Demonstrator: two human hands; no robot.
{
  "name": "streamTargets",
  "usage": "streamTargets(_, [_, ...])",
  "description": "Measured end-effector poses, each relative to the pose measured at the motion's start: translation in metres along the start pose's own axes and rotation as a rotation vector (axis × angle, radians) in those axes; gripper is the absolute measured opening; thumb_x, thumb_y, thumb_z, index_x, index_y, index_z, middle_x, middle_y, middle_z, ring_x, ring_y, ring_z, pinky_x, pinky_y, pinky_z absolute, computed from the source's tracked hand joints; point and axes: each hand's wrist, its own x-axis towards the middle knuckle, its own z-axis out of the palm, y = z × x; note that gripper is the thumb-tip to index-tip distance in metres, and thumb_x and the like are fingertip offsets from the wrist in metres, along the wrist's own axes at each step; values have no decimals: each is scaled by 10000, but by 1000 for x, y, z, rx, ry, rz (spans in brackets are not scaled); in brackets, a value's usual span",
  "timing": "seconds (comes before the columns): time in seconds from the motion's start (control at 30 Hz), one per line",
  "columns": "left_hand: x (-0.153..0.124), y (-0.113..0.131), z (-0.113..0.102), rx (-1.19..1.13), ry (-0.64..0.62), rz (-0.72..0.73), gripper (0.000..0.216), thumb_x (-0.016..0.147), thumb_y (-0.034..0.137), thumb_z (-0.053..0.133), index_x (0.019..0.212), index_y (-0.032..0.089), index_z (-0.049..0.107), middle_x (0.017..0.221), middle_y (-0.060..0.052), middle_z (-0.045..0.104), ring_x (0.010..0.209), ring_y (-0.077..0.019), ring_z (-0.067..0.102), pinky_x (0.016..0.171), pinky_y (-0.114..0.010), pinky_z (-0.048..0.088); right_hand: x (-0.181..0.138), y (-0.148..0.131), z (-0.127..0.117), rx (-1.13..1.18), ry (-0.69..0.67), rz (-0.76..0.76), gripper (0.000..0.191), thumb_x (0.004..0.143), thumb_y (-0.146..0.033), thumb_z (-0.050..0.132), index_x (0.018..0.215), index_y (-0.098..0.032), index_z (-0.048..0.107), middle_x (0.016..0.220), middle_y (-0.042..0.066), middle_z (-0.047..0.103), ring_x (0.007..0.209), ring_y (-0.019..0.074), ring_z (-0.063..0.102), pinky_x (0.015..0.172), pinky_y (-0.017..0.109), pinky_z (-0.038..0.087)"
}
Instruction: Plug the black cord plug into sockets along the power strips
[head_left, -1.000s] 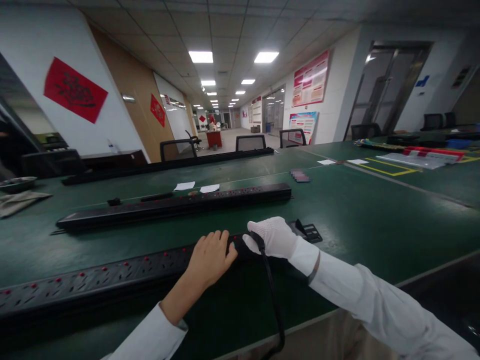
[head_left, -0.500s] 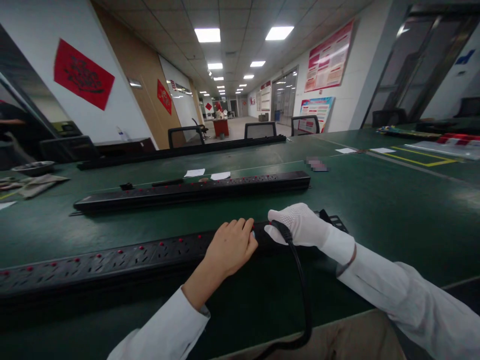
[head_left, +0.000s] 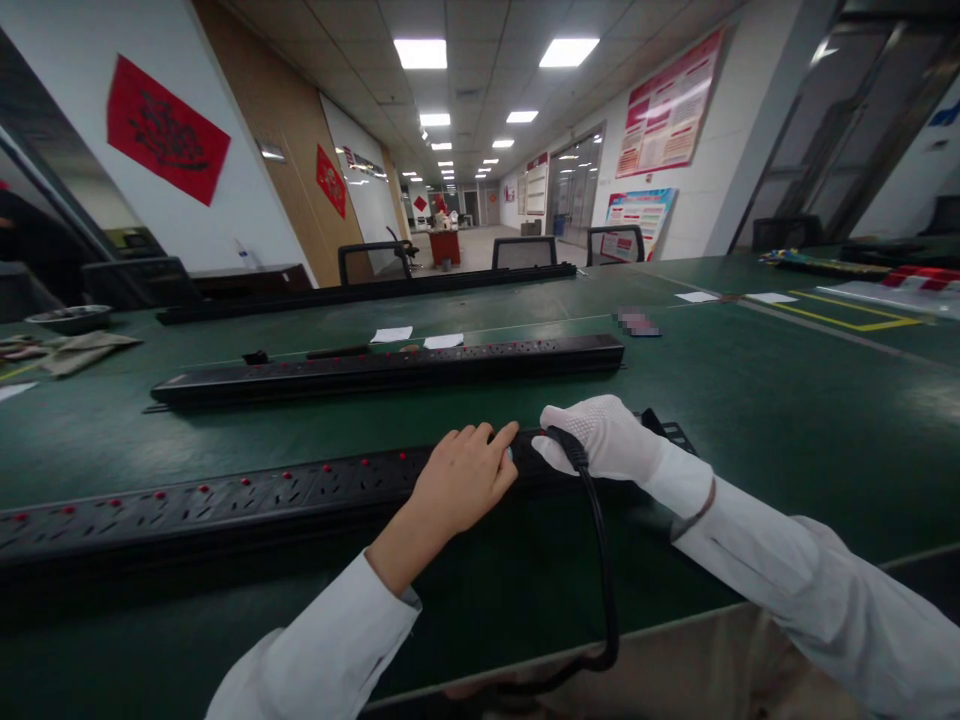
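Note:
A long black power strip with a row of red indicators lies across the green table before me. My bare left hand rests over it, fingers curled across the top and the index finger reaching forward. A small bluish spot shows by that thumb. My right hand, in a white dotted glove, is closed around the black plug at the strip's right part. From the plug a thick black cord hangs in a loop past the table's near edge. The plug's front end is hidden by the glove.
A second power strip lies parallel farther back, with white paper slips behind it. A long dark bar lies near the far edge. At left are a metal bowl and a cloth. Chairs stand beyond.
My left index finger has stretched out forward and a little right over the strip. The right hand keeps the plug at the same place. The view has shifted slightly.

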Motion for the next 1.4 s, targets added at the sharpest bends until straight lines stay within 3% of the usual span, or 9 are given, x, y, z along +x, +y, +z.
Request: streamTargets(1.4, [-1,-1,0,-12,5,15,448,889,439,205,1218,200,391,968,-71,574,883,-195,547,784,-332,412,-1,-1,-1,-20,-15,4,401,814,-529,344,732,-183,529,561,0,548,523,90,482,510,205,223])
